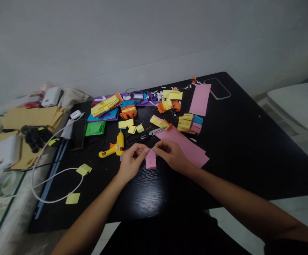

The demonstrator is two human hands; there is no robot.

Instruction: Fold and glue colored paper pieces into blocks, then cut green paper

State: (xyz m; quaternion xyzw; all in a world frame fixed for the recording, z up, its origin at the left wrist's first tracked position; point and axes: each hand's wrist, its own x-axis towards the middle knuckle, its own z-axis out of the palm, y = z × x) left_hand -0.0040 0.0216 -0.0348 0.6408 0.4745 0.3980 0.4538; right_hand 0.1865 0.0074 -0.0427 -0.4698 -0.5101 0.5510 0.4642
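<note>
Fingers (137,146) of the left hand (130,162) and the right hand (173,157) pinched a small folded pink paper (151,161) at its far edge, one thumb near each corner. It was over the near part of the black table (191,191); whether it touched that surface, I could not tell. Judging by eye, it would handle as something light and thin — stiffer along the folds, soft elsewhere, dry rather than slippery, and easily creased or torn by a hard tug. Its corners and folded edges seemed the best hold, with light pressure. Just beyond the hands lay larger pink sheets (184,144), the scissors (154,133) and, to the left, a yellow glue gun (120,142). Farther off were bundles of folded yellow strips (185,122) and white paper scraps (158,96) — then the grey wall (143,42).
</note>
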